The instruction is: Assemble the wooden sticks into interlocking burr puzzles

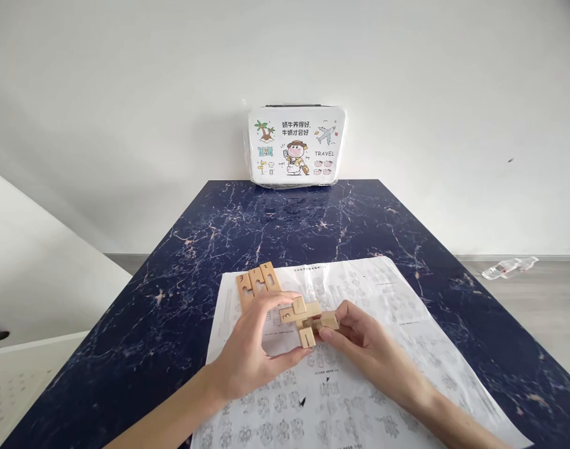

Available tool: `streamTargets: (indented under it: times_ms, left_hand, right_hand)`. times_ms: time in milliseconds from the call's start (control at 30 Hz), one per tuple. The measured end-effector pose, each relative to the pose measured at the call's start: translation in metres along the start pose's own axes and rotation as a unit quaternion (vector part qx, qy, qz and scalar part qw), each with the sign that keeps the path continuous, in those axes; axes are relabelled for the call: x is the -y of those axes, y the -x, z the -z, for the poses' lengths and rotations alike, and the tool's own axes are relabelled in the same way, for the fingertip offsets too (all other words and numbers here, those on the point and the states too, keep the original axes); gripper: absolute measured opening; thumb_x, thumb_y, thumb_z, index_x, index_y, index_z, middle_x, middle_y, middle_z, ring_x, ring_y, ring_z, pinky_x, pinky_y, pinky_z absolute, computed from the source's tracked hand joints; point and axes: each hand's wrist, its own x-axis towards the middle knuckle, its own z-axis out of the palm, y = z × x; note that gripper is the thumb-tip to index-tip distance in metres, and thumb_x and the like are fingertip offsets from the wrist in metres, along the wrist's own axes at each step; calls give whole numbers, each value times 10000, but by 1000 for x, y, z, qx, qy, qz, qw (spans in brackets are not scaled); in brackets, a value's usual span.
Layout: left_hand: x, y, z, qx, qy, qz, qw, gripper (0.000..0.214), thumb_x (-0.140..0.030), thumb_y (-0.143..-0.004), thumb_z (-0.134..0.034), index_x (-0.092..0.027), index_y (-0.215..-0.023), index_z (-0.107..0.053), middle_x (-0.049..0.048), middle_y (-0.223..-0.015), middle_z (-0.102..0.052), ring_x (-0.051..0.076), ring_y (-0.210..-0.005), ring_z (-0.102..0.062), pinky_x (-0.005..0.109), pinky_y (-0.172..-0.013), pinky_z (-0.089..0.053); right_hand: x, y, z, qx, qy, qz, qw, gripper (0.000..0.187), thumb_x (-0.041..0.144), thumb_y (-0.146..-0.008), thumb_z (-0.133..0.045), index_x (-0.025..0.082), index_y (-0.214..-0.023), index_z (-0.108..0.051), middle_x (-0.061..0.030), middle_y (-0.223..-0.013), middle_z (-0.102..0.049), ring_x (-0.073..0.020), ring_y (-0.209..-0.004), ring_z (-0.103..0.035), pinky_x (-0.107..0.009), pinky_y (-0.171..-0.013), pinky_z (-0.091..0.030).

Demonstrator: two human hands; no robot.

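— What are the two hands doing?

— Both hold a small wooden puzzle (pixel 308 317) just above a printed paper sheet (pixel 388 299) on a dark marbled counter (pixel 173 249). The left hand (pixel 254 352) curls round it from the left, fingers (pixel 275 300) on top and thumb beneath. The right hand (pixel 364 349) pinches its right end. Both grips are closed on the wood.

— How much of it looks built?

— Several notched bars already cross into a knot; one bar shows a handwritten 3. Three loose pieces (pixel 257 280), also numbered, lie side by side on the sheet's far left corner, near the left hand but not touching it. So, as a judgement, the build is partway, with those three not yet joined.

— Anything else in view?

— A white box (pixel 297 146) with cartoon pictures leans against the wall at the counter's far end. A clear bottle (pixel 509 267) lies on the floor to the right.
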Motion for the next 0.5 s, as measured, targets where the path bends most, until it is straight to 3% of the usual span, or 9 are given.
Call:
streamTargets:
  times_ms: [200, 333, 500]
  left_hand:
    - [1, 1, 0, -14, -8, -16, 1000, 662, -301, -901, -866, -333, -1424, -462, 99, -1408, -679, 338, -1315, -651, 546, -1095, -552]
    - [2, 1, 0, -10, 14, -31, 999, 633, -316, -899, -870, -316, -1389, -470, 115, -1416, -674, 338, -1308, -661, 539, -1086, -561]
    - [1, 1, 1, -9, 2, -66, 998, 591, -303, -921, -862, -302, -1365, -473, 130, -1423, -679, 334, -1323, -660, 556, -1122, -534]
  right_hand:
    - [10, 4, 1, 71, -115, -12, 991, 392, 653, -988, -693, 268, -987, -615, -67, -1114, -749, -290, -1211, -694, -499, -1134, -510]
    - [11, 3, 4, 102, -144, -21, 984, 390, 623, -952, -760, 256, -998, -636, -73, -1132, -749, -295, -1175, -702, -524, -1128, -498]
    - [5, 3, 4, 80, -173, -45, 981, 500, 611, -864, -855, 276, -1148, -616, -98, -1286, -730, -328, -1238, -689, -561, -1138, -487]
